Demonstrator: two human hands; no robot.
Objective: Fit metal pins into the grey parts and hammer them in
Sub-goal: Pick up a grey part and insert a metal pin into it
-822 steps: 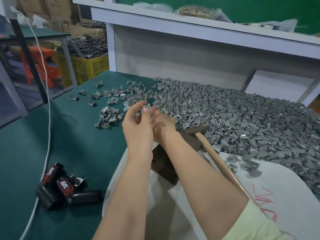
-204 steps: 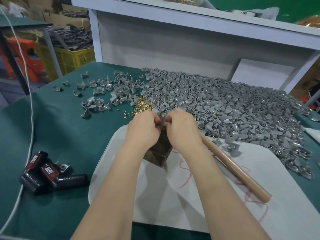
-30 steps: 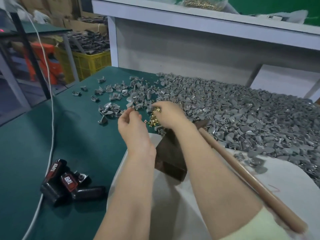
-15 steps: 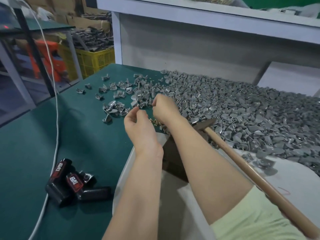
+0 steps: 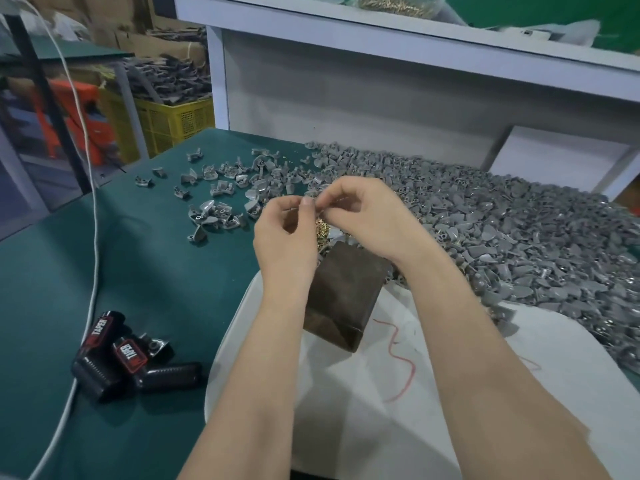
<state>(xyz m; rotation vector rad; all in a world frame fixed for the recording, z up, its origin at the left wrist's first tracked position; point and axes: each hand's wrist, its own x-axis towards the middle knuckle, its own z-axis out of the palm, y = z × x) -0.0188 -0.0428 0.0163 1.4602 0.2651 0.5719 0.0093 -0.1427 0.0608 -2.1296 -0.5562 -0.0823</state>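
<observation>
Readable text, two entries, both lower left on the green counter (image 5: 145, 271).

1. Black device (image 5: 90, 370), lying nearest the white cable (image 5: 90, 188): red label (image 5: 100, 331) with "TAPER" in white capitals, running lengthwise along the body.
2. Second black device (image 5: 162, 375), touching the first: red label (image 5: 129, 355), the same word "TAPER" in white capitals, seen at a slant.

The red scribble (image 5: 398, 368) on the white sheet (image 5: 363, 438) forms no legible letters. No other wording, number or sign is legible.
</observation>
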